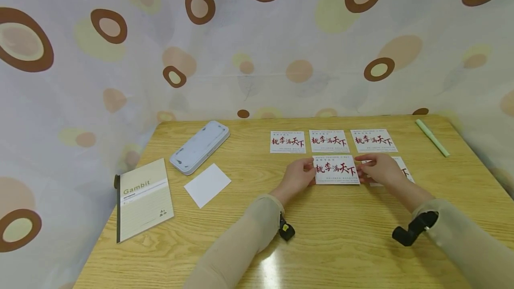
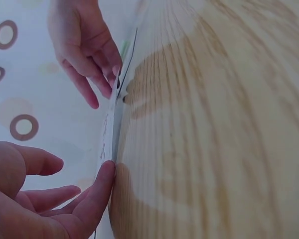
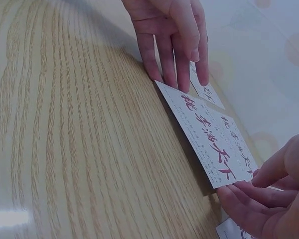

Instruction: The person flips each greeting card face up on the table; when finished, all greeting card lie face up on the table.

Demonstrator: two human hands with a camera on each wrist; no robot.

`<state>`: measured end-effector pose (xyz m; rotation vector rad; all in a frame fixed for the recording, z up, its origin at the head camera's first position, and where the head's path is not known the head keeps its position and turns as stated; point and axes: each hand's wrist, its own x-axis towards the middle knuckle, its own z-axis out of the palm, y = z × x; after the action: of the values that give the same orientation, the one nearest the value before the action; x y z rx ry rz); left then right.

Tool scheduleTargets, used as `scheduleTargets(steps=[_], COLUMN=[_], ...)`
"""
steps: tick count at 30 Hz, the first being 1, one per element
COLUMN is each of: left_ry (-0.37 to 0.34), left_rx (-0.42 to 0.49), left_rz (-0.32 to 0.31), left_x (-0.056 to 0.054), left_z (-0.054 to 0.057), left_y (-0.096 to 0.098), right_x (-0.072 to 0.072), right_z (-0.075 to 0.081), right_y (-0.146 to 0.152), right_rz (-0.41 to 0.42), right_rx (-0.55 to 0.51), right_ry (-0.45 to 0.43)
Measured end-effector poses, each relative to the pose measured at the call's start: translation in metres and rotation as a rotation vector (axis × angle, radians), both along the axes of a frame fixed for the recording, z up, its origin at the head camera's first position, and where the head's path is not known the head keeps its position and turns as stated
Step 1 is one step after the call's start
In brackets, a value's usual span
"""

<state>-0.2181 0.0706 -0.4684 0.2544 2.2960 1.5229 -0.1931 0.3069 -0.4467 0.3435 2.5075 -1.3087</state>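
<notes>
A white greeting card (image 1: 335, 171) with red Chinese brush lettering lies between my two hands, its near edge a little above the table in the right wrist view. My left hand (image 1: 297, 176) touches its left edge with fairly straight fingers, the thumb standing apart from the card in the left wrist view. At the right edge, my right hand (image 1: 379, 168) holds the card with curved fingertips under the corner and the thumb close above. A matching card (image 1: 401, 164) lies partly hidden behind the right hand. Three more cards, left (image 1: 288, 142), middle (image 1: 329, 141) and right (image 1: 373, 141), form a row behind.
On the left of the wooden table (image 1: 321, 244) lie a Gambit notebook (image 1: 146, 200), a pale blue pencil case (image 1: 200, 147) and a blank white card (image 1: 207, 185). A light green pen (image 1: 433, 138) lies at the back right. A patterned curtain (image 1: 257, 39) hangs behind the table.
</notes>
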Motion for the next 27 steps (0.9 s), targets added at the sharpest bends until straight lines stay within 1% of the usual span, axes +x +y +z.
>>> scheduleTargets(steps=[3,9,15,22,27], left_ry=[-0.003,0.028,0.003,0.078,0.075], left_rx=[-0.005,-0.044,-0.021,-0.102,-0.104], left_rz=[0.001,0.000,0.002,-0.022,-0.034], left_x=[0.0013,0.0025,0.0029,0.0020,0.0023], left_z=[0.0017,0.0039,0.0032,0.0032,0.0030], left_y=[0.0001,0.0009,0.0021,0.0030,0.0018], right_x=[0.0000,-0.0005,0.0009,0.0030,0.0031], right_z=[0.0005,0.0018,0.0058,0.0079,0.0092], right_y=[-0.0001,-0.0015,-0.0037,-0.0043,-0.0054], right_rz=[0.010,0.035,0.048,0.074,0.091], right_rx=[0.000,0.016,0.048,0.074,0.104], right_ry=[0.000,0.002,-0.002,0.006,0.008])
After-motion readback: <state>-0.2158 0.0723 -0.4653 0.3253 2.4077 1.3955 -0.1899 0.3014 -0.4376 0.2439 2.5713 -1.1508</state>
